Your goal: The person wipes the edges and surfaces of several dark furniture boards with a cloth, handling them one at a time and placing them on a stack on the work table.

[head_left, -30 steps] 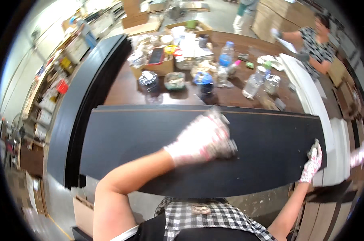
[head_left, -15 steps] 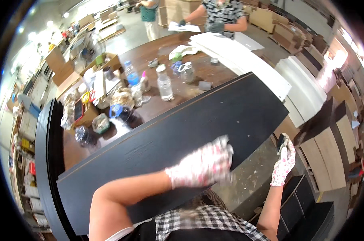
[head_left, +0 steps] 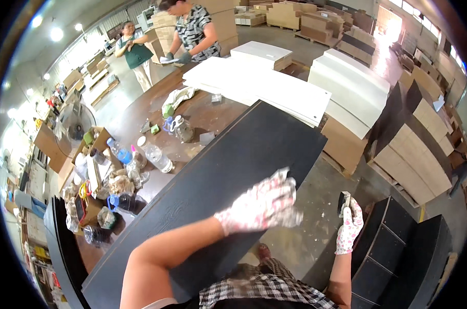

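A long black board (head_left: 228,170) lies slantwise across the table in front of me. Over its near right part is my left hand (head_left: 259,206), in a white glove with pink spots. Its fingers are stretched out and somewhat blurred, with nothing seen in them; whether the palm touches the board cannot be made out. Off the board's right side, my right hand (head_left: 350,229), gloved alike, is closed on a small black block (head_left: 342,202) held upright between thumb and fingers.
Bottles (head_left: 157,158), a glass jug (head_left: 182,129) and a cluttered cardboard box (head_left: 91,183) stand on the brown table (head_left: 156,110). White panels (head_left: 259,85) lie beyond the board. Black panels (head_left: 388,242) stand low at right. A co-worker (head_left: 194,33) works across the table.
The view has swung to the right, so the board looks steeper and the co-worker appears farther left. My left hand's fingers have spread; my right hand keeps hold of the black block.
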Demonstrator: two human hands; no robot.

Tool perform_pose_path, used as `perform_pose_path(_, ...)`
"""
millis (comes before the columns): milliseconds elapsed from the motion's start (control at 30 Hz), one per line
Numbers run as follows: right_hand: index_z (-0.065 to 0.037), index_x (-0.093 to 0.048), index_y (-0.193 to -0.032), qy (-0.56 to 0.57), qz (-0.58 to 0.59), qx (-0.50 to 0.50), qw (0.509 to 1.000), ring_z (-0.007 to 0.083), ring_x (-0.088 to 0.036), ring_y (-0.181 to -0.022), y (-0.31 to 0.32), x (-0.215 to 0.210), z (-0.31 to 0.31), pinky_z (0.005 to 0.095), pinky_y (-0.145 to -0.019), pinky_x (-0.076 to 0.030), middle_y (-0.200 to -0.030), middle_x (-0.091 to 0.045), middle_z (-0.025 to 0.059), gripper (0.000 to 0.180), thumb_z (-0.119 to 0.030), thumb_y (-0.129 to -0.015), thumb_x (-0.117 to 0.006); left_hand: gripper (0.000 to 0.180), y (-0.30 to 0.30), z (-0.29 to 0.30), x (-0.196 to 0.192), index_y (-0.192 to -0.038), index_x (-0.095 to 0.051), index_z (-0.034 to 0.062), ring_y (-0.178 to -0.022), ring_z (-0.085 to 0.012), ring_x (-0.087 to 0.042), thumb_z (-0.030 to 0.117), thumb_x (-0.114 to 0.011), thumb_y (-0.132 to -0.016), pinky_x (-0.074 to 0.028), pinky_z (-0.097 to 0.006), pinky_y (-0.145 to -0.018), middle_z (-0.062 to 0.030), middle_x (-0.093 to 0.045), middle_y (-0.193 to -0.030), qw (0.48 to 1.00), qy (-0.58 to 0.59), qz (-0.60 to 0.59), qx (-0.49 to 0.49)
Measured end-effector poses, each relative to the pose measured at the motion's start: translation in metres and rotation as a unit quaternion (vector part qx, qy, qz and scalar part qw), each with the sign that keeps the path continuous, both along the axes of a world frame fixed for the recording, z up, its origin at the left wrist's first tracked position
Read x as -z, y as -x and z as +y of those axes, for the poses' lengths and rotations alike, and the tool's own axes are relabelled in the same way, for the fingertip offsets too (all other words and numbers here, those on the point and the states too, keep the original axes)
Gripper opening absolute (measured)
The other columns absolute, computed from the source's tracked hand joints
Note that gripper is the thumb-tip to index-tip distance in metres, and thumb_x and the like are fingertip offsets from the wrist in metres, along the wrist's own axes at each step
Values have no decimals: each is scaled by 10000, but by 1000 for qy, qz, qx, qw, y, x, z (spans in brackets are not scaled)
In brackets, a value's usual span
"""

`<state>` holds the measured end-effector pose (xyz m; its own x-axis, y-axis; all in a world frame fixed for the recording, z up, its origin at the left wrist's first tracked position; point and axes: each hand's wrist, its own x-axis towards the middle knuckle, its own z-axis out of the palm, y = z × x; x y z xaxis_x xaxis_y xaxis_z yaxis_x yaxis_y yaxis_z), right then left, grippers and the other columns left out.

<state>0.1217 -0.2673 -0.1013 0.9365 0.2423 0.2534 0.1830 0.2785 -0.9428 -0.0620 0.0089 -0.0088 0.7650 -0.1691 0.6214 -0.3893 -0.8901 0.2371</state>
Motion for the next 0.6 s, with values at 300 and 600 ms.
perform_pose_path(300, 17, -658, -1235, 25, 18, 0, 1000, 180, -651, -1110, -39, 43, -8, 327, -981, -525, -1256, -671, 112, 316, 54, -921, -661, 289, -99, 178, 14, -1149, -701, 69, -1066, -379, -641, 252, -715, -925, -540, -451, -904, -149, -691, -1109, 918, -52, -18, -394)
perform_pose_path(600, 7, -623, -1312, 89, 66, 78, 991, 159, -646, -1092, -81, 56, -46, 301, -963, -517, -1242, -676, 85, 357, -61, -964, -672, 327, -197, 86, 6, -1247, -614, 86, -1160, -313, -599, 256, -566, -972, -435, -501, -1082, -110, -641, -1232, 974, -175, 46, -136)
